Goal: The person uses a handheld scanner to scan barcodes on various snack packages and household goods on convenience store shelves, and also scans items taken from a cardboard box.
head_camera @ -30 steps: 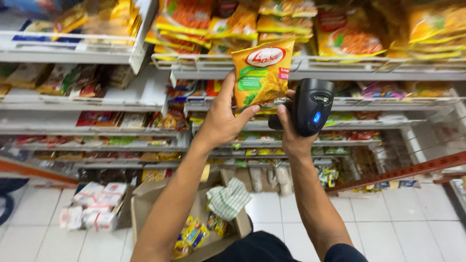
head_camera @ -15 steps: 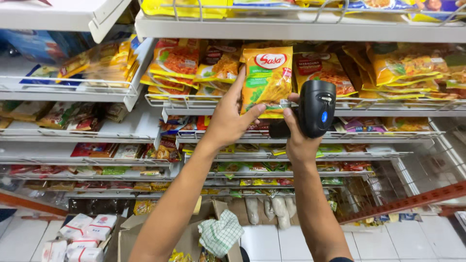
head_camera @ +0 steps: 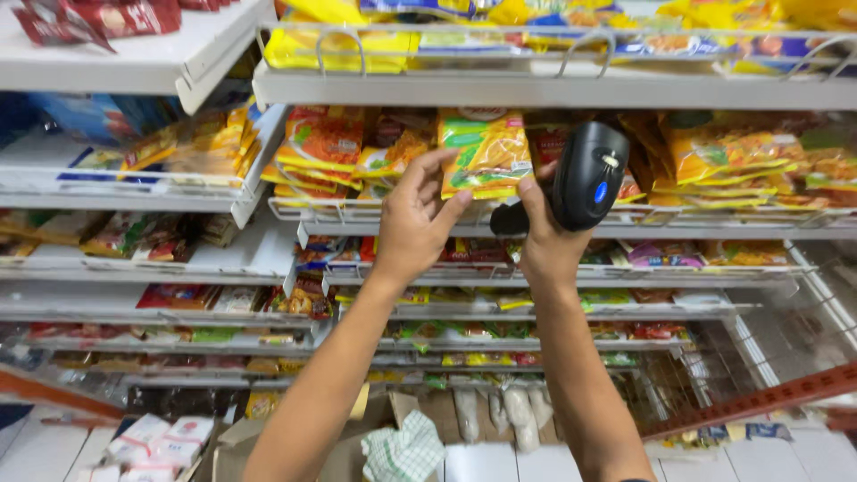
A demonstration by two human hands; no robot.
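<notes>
Everything here is placed off the yellow packet (head_camera: 484, 153), the one held up at the middle shelf (head_camera: 571, 223).

Far left of the packet, up top, there's a white shelf with red packs (head_camera: 98, 20). Below that, down by the floor, a stack of white packs (head_camera: 147, 442), and a bit closer in an open cardboard box (head_camera: 295, 451) with a checked cloth (head_camera: 406, 451) sitting in it, well below the packet.

Just left of the packet is the left hand (head_camera: 412, 223). Its fingers (head_camera: 428, 170) are clamped on the packet's left edge and lower corner, thumb pressed up under it. Behind that hand is a pile of orange and yellow packs (head_camera: 326, 143) on the same shelf.

The packet is upright, in front of the stock, right between both hands.

Just right of it is the right hand (head_camera: 544, 245). Its thumb touches the packet's lower right corner, and the rest of its fingers are wrapped tight around the handle of a black scanner (head_camera: 589, 174), whose head sits beside the packet's right edge, tilted.

Further right, more yellow-orange packs (head_camera: 732, 156) fill the shelf. Above the packet, another shelf has yellow bags (head_camera: 339, 45) behind a wire rail.
</notes>
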